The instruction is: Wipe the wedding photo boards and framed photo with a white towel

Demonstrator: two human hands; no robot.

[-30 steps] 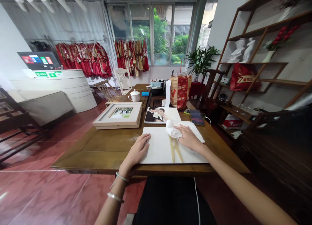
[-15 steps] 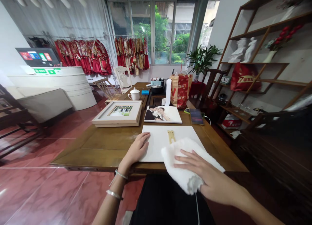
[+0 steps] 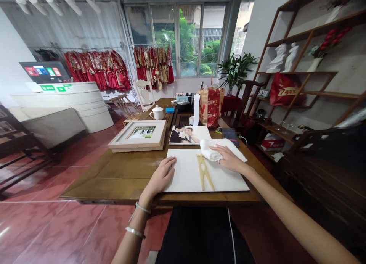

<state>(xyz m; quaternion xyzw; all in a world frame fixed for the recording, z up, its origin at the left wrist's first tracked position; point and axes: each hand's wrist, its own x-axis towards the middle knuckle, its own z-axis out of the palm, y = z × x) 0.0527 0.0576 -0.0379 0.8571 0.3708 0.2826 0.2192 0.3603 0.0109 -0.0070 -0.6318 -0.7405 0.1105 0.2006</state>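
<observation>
My left hand point(image 3: 164, 174) lies with its fingers stretched over the left edge of a white panel point(image 3: 183, 170) flat on the table. A pale yellow A-shaped piece point(image 3: 202, 171), its two legs spread toward me, is on the panel's surface. At the panel's far right corner my right hand point(image 3: 228, 159) holds a bunched white cloth point(image 3: 225, 143) under its fingers. The cloth covers that corner and reaches past the panel's edge.
Beyond the panel lie a photo print of a couple point(image 3: 190, 135) and a framed photo point(image 3: 138, 136). A phone point(image 3: 231, 136) on a cable, a red paper bag point(image 3: 211, 107), a lidded white mug point(image 3: 157, 112) and a black pot point(image 3: 183, 105) stand around them.
My right hand has moved the white cloth away from me, from the near right edge to the far right corner, uncovering the A-shaped piece. My left hand stays in place.
</observation>
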